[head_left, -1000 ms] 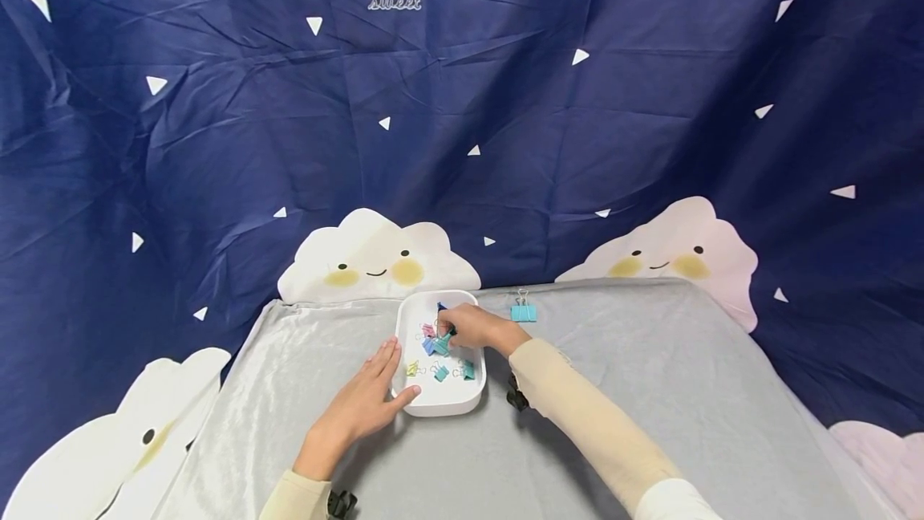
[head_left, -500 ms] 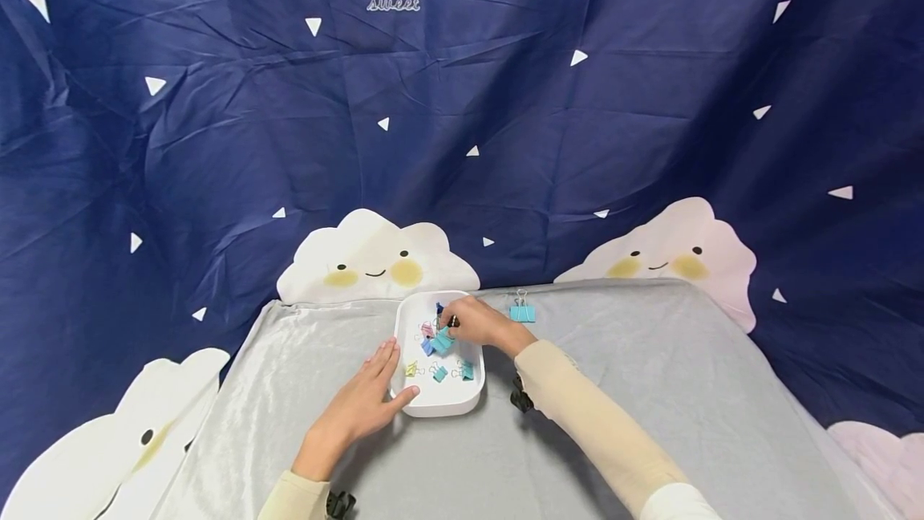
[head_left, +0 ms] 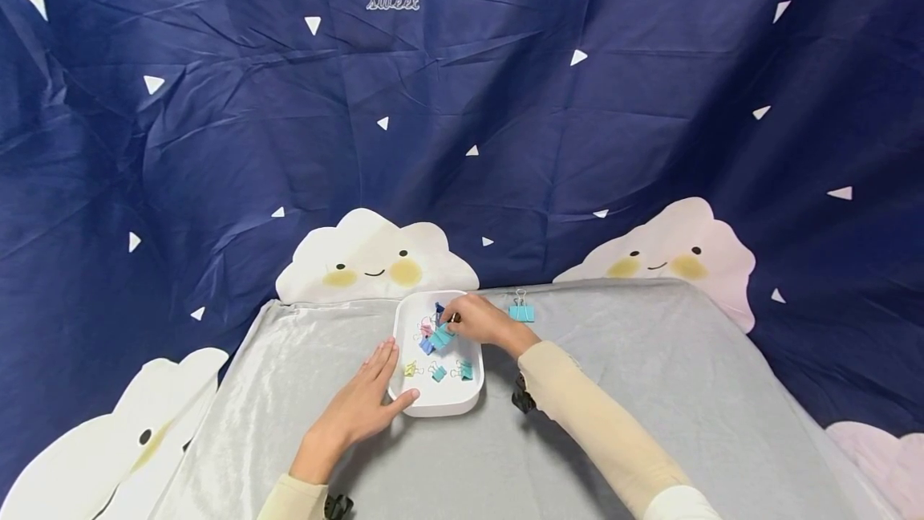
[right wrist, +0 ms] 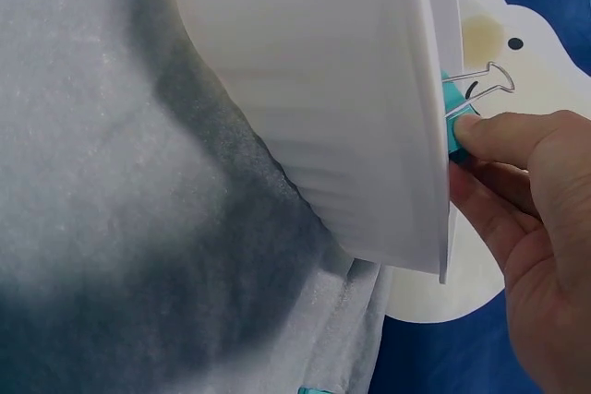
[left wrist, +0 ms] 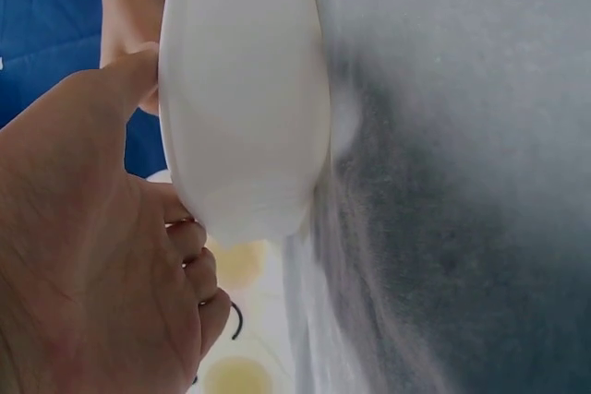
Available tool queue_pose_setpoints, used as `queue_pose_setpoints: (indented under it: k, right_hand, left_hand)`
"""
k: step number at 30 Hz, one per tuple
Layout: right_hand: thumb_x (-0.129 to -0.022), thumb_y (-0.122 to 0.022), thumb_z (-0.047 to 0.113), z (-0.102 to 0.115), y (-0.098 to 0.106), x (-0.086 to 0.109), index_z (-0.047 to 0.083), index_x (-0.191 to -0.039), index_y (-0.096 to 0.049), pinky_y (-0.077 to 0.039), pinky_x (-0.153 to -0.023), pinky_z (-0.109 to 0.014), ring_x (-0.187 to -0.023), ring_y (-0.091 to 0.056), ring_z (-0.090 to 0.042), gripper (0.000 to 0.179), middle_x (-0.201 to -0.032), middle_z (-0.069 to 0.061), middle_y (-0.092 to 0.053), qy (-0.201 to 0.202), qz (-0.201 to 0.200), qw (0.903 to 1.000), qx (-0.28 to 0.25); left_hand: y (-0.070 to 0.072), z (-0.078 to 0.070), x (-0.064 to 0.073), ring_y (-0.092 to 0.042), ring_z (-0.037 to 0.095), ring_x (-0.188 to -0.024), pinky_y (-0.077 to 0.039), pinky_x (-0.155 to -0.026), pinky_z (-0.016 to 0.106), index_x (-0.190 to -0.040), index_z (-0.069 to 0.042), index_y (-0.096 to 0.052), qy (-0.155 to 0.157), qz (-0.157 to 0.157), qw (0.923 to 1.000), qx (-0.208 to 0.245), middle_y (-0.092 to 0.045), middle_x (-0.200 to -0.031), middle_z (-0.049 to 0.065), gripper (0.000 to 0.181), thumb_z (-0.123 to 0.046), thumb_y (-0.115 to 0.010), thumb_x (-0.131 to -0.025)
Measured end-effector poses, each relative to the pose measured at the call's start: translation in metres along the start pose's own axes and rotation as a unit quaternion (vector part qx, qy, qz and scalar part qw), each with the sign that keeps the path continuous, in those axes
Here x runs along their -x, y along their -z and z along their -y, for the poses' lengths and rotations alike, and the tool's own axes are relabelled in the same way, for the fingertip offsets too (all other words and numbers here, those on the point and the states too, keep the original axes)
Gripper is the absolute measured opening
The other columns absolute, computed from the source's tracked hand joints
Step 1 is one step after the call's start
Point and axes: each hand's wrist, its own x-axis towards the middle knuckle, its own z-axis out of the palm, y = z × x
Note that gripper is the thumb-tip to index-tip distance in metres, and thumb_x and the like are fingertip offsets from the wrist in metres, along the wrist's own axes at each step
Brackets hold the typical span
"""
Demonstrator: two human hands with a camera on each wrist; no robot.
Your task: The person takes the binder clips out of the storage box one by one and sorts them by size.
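Observation:
My right hand reaches over the white tray and pinches a teal binder clip between thumb and fingers. In the right wrist view that clip shows just past the tray's rim, wire handles pointing away. My left hand rests on the tray's left rim, fingers extended and thumb over the near corner. Around the held clip lie a pink clip, a blue clip and a dark blue clip. Closer to me are a yellow clip and two small teal clips.
Another large teal binder clip stands on the grey cloth right of the tray, near the table's back edge. Behind the table hangs a dark blue curtain with clouds and triangles.
My right hand has shifted slightly to the right, and the teal clip in it has risen and turned a little. My left hand and the tray stay nearly still.

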Motion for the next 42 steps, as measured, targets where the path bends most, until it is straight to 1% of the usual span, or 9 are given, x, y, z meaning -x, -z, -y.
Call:
queue_pose_setpoints:
  k: [7,12,16,21,27,30,34,37,42]
  right_hand:
    - [-0.098,-0.077,0.010,-0.003,0.003,0.004,0.009,-0.111,-0.084,-0.063,-0.090,-0.034,-0.104,-0.075,-0.019,0.015,-0.111,-0.004,-0.082,0.013,-0.011,0.9999,0.005]
    - [-0.098,-0.075,0.010,-0.001,0.008,0.009,0.008,-0.111,-0.084,-0.063,-0.091,-0.037,-0.106,-0.074,-0.021,0.016,-0.112,-0.005,-0.081,0.025,-0.018,0.9995,0.008]
    - [-0.099,-0.075,0.010,0.002,0.012,0.015,0.008,-0.111,-0.084,-0.062,-0.088,-0.036,-0.102,-0.074,-0.020,0.015,-0.110,-0.004,-0.081,0.033,-0.026,0.9991,0.006]
    - [-0.099,-0.074,0.011,0.002,0.017,0.021,0.010,-0.110,-0.084,-0.061,-0.087,-0.032,-0.099,-0.073,-0.017,0.014,-0.109,-0.002,-0.080,0.042,-0.037,0.9984,0.004]
    - [-0.097,-0.076,0.010,0.001,0.028,0.030,0.010,-0.109,-0.083,-0.061,-0.081,-0.025,-0.090,-0.072,-0.010,0.013,-0.105,0.000,-0.081,0.032,-0.056,0.9978,-0.015]
    - [-0.097,-0.076,0.010,-0.002,0.033,0.035,0.011,-0.108,-0.083,-0.060,-0.080,-0.023,-0.088,-0.071,-0.008,0.013,-0.105,0.000,-0.081,0.028,-0.064,0.9975,-0.012]
    - [-0.097,-0.076,0.010,-0.009,0.040,0.042,0.012,-0.107,-0.083,-0.060,-0.081,-0.024,-0.089,-0.071,-0.008,0.012,-0.106,0.001,-0.080,0.024,-0.077,0.9967,-0.005]
    - [-0.096,-0.078,0.010,-0.015,0.045,0.049,0.012,-0.108,-0.083,-0.061,-0.081,-0.025,-0.090,-0.071,-0.009,0.013,-0.108,0.000,-0.080,0.022,-0.091,0.9956,0.000]
    - [-0.095,-0.080,0.009,-0.025,0.053,0.060,0.010,-0.109,-0.083,-0.063,-0.082,-0.031,-0.091,-0.074,-0.014,0.015,-0.107,-0.002,-0.081,0.022,-0.118,0.9928,0.003]
  left_hand:
    - [-0.001,0.000,-0.001,-0.019,0.034,-0.166,-0.022,-0.136,0.051,-0.168,-0.003,-0.024,-0.001,0.001,1.0000,0.007,-0.015,-0.179,0.011,0.096,-0.068,-0.051,-0.104]
    - [-0.002,0.000,-0.001,-0.019,0.034,-0.166,-0.022,-0.136,0.052,-0.168,-0.003,-0.024,-0.003,-0.003,1.0000,-0.004,-0.016,-0.179,0.011,0.095,-0.068,-0.050,-0.104]
    - [-0.004,0.001,-0.001,-0.022,0.034,-0.165,-0.023,-0.136,0.052,-0.168,-0.002,-0.026,-0.010,-0.011,0.9997,-0.020,-0.018,-0.179,0.012,0.092,-0.066,-0.048,-0.106]
    - [-0.005,-0.001,-0.002,-0.022,0.035,-0.165,-0.024,-0.135,0.053,-0.167,-0.001,-0.027,-0.016,-0.017,0.9992,-0.032,-0.019,-0.178,0.014,0.088,-0.062,-0.048,-0.108]
    - [-0.006,-0.006,-0.006,-0.021,0.034,-0.166,-0.023,-0.136,0.053,-0.167,0.000,-0.027,-0.004,-0.013,0.9993,-0.034,-0.019,-0.178,0.015,0.085,-0.060,-0.046,-0.109]
    - [-0.007,-0.009,-0.007,-0.021,0.035,-0.166,-0.024,-0.136,0.054,-0.167,0.002,-0.027,0.003,-0.013,0.9993,-0.034,-0.020,-0.178,0.016,0.085,-0.058,-0.046,-0.110]
    - [-0.006,-0.011,-0.008,-0.021,0.037,-0.165,-0.024,-0.135,0.055,-0.167,0.003,-0.026,0.008,-0.011,0.9991,-0.039,-0.019,-0.178,0.018,0.086,-0.058,-0.046,-0.110]
    - [-0.006,-0.010,-0.009,-0.020,0.037,-0.166,-0.024,-0.135,0.055,-0.167,0.002,-0.025,0.011,-0.006,0.9989,-0.045,-0.017,-0.178,0.017,0.086,-0.058,-0.046,-0.109]
    - [-0.007,-0.008,-0.009,-0.020,0.036,-0.166,-0.023,-0.136,0.054,-0.167,0.003,-0.025,0.007,-0.012,0.9987,-0.049,-0.018,-0.178,0.017,0.087,-0.059,-0.046,-0.109]
